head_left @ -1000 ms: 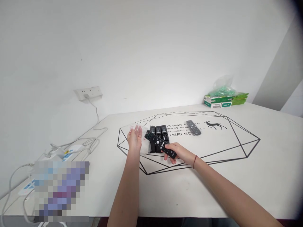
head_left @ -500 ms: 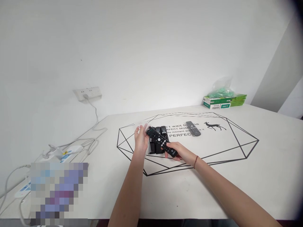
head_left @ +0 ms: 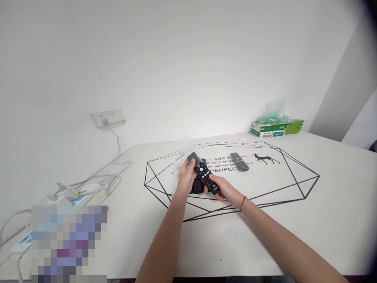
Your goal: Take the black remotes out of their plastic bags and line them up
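Observation:
A black remote control with white and grey buttons is held at a slant between both hands above the table. My left hand is closed round its far end, thumb on top, where a hazy clear plastic bag seems to cover it. My right hand grips the near end, thumb on the face and fingers underneath. Below them lie several black remotes, mostly hidden by the hands. Another remote in clear plastic rests on the table to the right, apart from both hands.
The white table bears printed black lines, lettering and a deer. Green and white boxes under a plastic bag stand at the back right. Power strips and cables lie left, near a blurred-out patch. A wall socket is behind.
My left hand has moved right and closed over the far end of the remote, which now looks covered by clear plastic. My right hand keeps its hold.

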`<action>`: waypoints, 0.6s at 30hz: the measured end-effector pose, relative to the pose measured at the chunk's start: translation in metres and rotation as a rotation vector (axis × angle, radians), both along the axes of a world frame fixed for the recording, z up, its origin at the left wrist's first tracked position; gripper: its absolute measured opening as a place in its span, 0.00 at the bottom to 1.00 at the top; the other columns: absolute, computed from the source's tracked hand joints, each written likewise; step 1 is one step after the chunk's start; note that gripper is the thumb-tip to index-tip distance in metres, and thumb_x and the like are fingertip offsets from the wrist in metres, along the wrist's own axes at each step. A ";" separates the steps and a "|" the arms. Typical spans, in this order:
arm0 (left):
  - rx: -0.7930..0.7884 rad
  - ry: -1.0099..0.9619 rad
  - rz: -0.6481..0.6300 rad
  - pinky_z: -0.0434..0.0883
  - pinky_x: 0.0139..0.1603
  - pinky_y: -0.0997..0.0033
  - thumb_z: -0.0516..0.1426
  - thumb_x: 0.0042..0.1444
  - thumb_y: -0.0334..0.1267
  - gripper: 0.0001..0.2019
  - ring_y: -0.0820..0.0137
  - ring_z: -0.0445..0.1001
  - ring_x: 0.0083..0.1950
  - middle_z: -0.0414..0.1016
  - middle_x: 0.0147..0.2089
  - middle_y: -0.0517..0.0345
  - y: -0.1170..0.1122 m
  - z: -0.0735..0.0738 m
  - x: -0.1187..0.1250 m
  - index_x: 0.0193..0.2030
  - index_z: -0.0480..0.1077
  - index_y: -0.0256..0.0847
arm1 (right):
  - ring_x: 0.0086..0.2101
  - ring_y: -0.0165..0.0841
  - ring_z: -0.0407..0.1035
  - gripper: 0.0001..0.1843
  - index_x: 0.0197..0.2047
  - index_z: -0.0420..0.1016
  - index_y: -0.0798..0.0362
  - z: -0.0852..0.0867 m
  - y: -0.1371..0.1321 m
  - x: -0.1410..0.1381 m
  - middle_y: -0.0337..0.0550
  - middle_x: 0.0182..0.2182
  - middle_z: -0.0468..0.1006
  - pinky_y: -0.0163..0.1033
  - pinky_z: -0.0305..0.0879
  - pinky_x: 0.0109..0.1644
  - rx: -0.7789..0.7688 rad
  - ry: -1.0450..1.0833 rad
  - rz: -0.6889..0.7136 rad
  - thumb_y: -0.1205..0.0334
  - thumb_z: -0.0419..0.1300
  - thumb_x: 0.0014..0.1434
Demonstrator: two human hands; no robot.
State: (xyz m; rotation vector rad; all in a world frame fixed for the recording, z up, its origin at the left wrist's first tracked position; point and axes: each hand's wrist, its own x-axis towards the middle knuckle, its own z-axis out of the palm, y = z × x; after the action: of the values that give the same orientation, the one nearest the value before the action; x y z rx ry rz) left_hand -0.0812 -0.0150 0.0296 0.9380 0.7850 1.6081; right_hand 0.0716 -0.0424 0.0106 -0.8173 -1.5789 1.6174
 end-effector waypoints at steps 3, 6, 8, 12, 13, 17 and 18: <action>-0.029 0.110 -0.089 0.70 0.36 0.72 0.61 0.49 0.44 0.17 0.74 0.72 0.32 0.73 0.33 0.56 -0.005 -0.006 0.012 0.43 0.69 0.37 | 0.09 0.20 0.50 0.29 0.30 0.70 0.58 0.002 -0.001 -0.001 0.43 0.23 0.74 0.31 0.39 0.12 0.019 -0.031 -0.052 0.41 0.43 0.60; -0.119 0.198 -0.103 0.70 0.32 0.73 0.61 0.48 0.42 0.15 0.73 0.71 0.29 0.72 0.30 0.57 -0.009 -0.008 0.019 0.41 0.69 0.37 | 0.09 0.19 0.51 0.25 0.33 0.67 0.56 0.000 0.001 -0.002 0.38 0.21 0.70 0.30 0.41 0.12 -0.003 0.015 -0.136 0.40 0.46 0.59; -0.172 0.183 -0.106 0.70 0.33 0.71 0.61 0.47 0.37 0.12 0.71 0.72 0.31 0.74 0.32 0.54 -0.009 -0.005 0.017 0.39 0.68 0.37 | 0.11 0.19 0.51 0.23 0.35 0.66 0.54 -0.001 0.002 -0.001 0.34 0.20 0.67 0.29 0.42 0.12 -0.024 0.068 -0.130 0.41 0.51 0.56; -0.233 -0.096 -0.155 0.71 0.43 0.68 0.55 0.49 0.31 0.09 0.66 0.74 0.41 0.75 0.41 0.47 -0.008 0.008 0.003 0.38 0.70 0.34 | 0.18 0.21 0.62 0.21 0.42 0.67 0.55 0.001 0.000 0.004 0.34 0.24 0.66 0.26 0.52 0.16 -0.045 0.120 0.124 0.50 0.63 0.50; -0.245 -0.176 -0.133 0.71 0.44 0.68 0.54 0.50 0.32 0.09 0.66 0.75 0.41 0.75 0.42 0.47 -0.007 0.010 0.000 0.38 0.70 0.33 | 0.23 0.24 0.66 0.22 0.43 0.67 0.55 0.002 -0.002 0.004 0.37 0.28 0.68 0.27 0.59 0.20 -0.054 0.121 0.199 0.53 0.65 0.49; -0.289 -0.284 -0.034 0.73 0.37 0.69 0.53 0.55 0.46 0.15 0.70 0.74 0.32 0.74 0.33 0.51 -0.004 0.011 0.000 0.38 0.69 0.34 | 0.38 0.34 0.72 0.29 0.52 0.63 0.52 0.004 -0.006 0.002 0.46 0.45 0.68 0.39 0.71 0.40 -0.037 0.094 0.309 0.58 0.65 0.48; -0.287 -0.265 -0.030 0.72 0.36 0.69 0.53 0.55 0.48 0.17 0.71 0.73 0.30 0.73 0.31 0.53 -0.003 0.009 0.002 0.39 0.68 0.34 | 0.37 0.33 0.72 0.30 0.54 0.61 0.51 0.003 -0.006 0.001 0.48 0.47 0.67 0.40 0.72 0.39 0.005 0.069 0.250 0.57 0.64 0.50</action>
State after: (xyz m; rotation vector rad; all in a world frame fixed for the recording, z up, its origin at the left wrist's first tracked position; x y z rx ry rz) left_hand -0.0792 -0.0183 0.0384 0.5172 0.7853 1.5069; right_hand 0.0725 -0.0485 0.0133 -0.5724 -1.6877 1.7956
